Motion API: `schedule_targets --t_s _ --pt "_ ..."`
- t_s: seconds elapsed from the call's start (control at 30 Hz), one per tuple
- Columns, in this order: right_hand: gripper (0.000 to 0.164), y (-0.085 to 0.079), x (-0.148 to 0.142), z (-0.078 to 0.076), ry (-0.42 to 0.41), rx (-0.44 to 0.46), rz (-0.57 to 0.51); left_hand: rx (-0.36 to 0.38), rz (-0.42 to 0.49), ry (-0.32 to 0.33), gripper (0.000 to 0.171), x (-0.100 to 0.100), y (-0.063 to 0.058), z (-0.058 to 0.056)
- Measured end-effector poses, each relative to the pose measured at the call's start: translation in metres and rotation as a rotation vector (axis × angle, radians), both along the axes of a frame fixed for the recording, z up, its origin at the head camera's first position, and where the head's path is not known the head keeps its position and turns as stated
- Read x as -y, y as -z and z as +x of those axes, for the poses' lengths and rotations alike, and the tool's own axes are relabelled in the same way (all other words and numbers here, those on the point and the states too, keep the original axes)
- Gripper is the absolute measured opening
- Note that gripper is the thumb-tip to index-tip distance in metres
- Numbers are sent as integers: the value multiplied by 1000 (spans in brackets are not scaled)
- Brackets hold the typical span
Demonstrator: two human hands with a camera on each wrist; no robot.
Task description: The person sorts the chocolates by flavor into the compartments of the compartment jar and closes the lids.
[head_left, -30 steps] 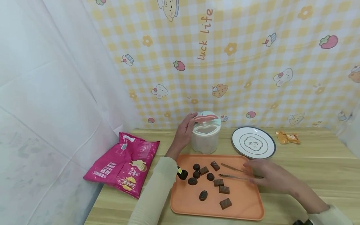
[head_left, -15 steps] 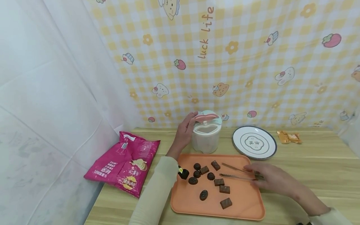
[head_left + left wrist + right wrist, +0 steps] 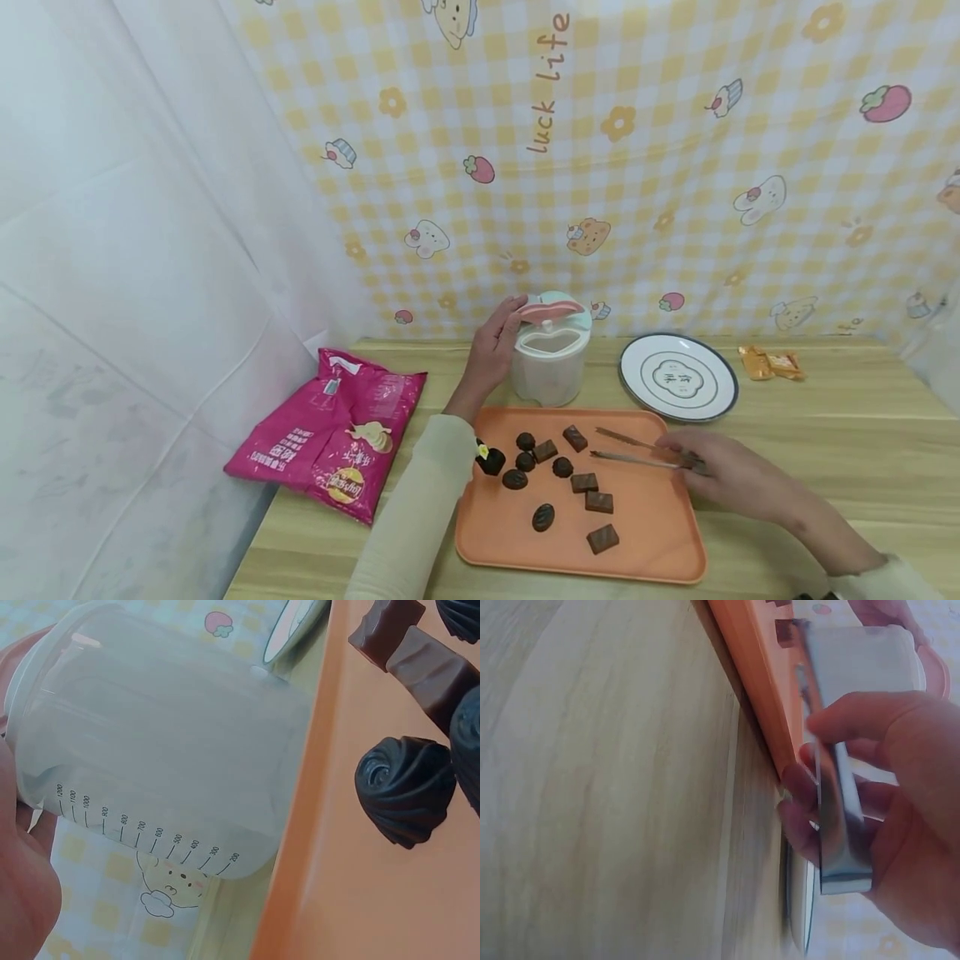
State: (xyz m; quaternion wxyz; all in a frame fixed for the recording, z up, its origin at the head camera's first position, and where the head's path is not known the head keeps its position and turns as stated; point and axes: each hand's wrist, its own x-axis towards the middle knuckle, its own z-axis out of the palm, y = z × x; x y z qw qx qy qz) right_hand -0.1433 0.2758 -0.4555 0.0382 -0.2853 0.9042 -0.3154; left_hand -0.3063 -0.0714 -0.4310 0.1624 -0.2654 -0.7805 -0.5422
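A translucent storage canister point(image 3: 549, 379) with a light lid and raised pink flap point(image 3: 551, 312) stands behind the orange tray. My left hand point(image 3: 492, 346) grips it at the lid's left side, and measuring marks run along its wall in the left wrist view. Metal tongs point(image 3: 838, 825) are held between the thumb and fingers of my right hand point(image 3: 738, 475). Their two tips are apart, over the tray's right part, close to a chocolate bar piece point(image 3: 575, 438). Several dark chocolates, such as a swirled one point(image 3: 405, 787) and an oval one point(image 3: 543, 517), lie scattered on the tray.
The orange tray point(image 3: 652, 550) lies at the front of the wooden table point(image 3: 847, 433). A white plate point(image 3: 643, 367) sits behind it on the right, beside small orange wrapped packets point(image 3: 771, 364). On the left rests a pink chip bag point(image 3: 330, 442). A checked cloth point(image 3: 480, 225) hangs behind.
The tong tips have shifted slightly away from me and to the right, and the gap between them has narrowed a little. My left hand keeps its place on the canister.
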Motion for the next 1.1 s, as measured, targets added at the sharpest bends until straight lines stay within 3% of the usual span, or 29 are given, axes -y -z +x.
schedule_targets --t_s 0.17,0.3,0.5,0.67,0.83,1.1 --pt "39 -2 -2 5 -2 -104 -91 -5 -3 1 44 0 0 0" --pt "32 -8 -2 7 -30 -180 -98 -9 11 7 42 0 0 0" --pt "30 -16 0 10 -76 -166 -73 -23 31 13 39 0 1 0" --pt "31 -18 1 14 -172 -152 -94 -33 34 26 40 -1 1 0" --pt "32 -16 5 17 -257 -208 -85 -18 18 19 47 0 0 1" --pt "31 -15 9 21 -276 -254 12 -14 31 36 45 0 -1 2"
